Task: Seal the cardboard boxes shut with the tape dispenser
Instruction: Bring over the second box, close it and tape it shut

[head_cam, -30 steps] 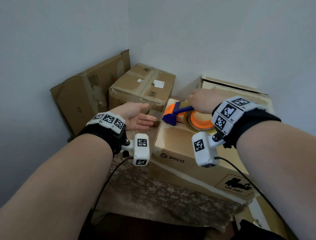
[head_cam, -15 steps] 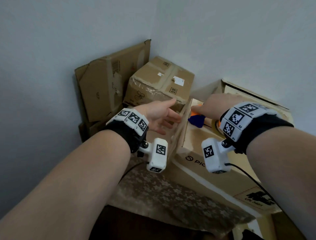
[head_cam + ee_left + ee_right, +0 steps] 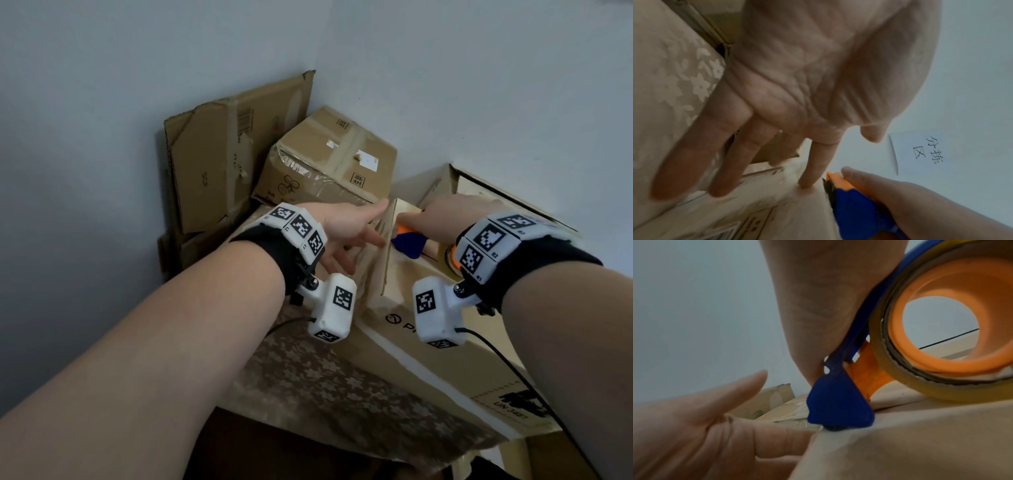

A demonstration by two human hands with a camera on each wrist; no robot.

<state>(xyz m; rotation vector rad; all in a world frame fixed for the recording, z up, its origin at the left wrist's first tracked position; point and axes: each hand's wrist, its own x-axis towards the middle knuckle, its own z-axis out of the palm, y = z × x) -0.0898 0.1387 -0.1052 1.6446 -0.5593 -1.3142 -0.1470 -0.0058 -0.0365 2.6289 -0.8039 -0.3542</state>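
A blue and orange tape dispenser (image 3: 409,241) with a roll of clear tape (image 3: 900,361) rests nose-down at the left edge of the top of a PICO cardboard box (image 3: 421,346). My right hand (image 3: 445,219) grips its handle from above. The blue nose (image 3: 838,408) touches the box's top corner. My left hand (image 3: 346,233) is flat with straight fingers against the box's left side wall, its index fingertip (image 3: 807,183) at the top edge beside the dispenser (image 3: 855,206).
A taped cardboard box (image 3: 329,168) stands behind, in the room corner. Flattened cardboard (image 3: 226,150) leans on the left wall. The boxes sit on a flower-patterned cloth (image 3: 318,387). An open box flap (image 3: 486,185) rises at the back right. A paper note (image 3: 920,151) hangs on the wall.
The dispenser has slid left along the box top to its left edge. My left hand moved from beside the box to press on its side wall. The head view shifted.
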